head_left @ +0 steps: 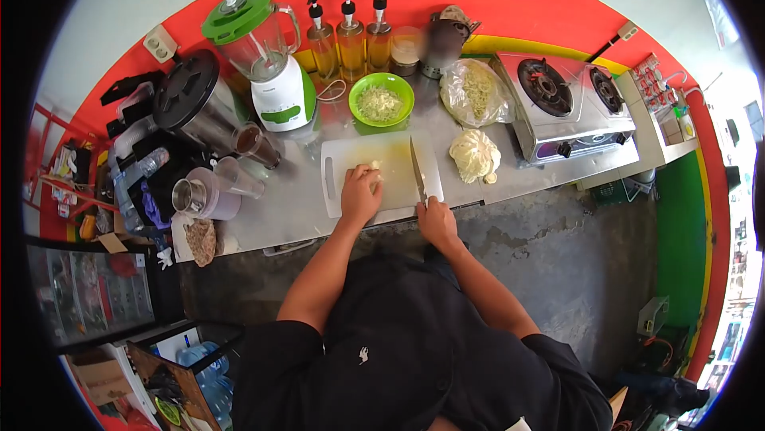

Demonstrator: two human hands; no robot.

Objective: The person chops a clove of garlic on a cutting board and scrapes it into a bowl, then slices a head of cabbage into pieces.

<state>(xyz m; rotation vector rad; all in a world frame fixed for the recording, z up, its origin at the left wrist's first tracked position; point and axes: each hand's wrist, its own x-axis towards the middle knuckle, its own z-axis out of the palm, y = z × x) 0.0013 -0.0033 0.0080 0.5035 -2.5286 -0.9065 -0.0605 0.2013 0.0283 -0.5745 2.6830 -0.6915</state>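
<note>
My left hand (360, 193) rests on the white cutting board (335, 162), its fingers closed round a small pale vegetable piece (376, 166) that looks like cabbage. In my right hand (437, 222) is the handle of a kitchen knife (417, 170). The blade points away from me over the right part of the board, apart from the piece. Behind the board stands a green bowl (358, 116) of shredded pale vegetable. A cabbage head (473, 154) sits to the right of the board, with a small bit beside it.
A blender (279, 96), several pump bottles (351, 48) and a clear bag of shreds (470, 92) line the back. The gas stove (570, 124) is at right. Plastic cups (239, 178) and a large lidded steel container (203, 108) stand at left.
</note>
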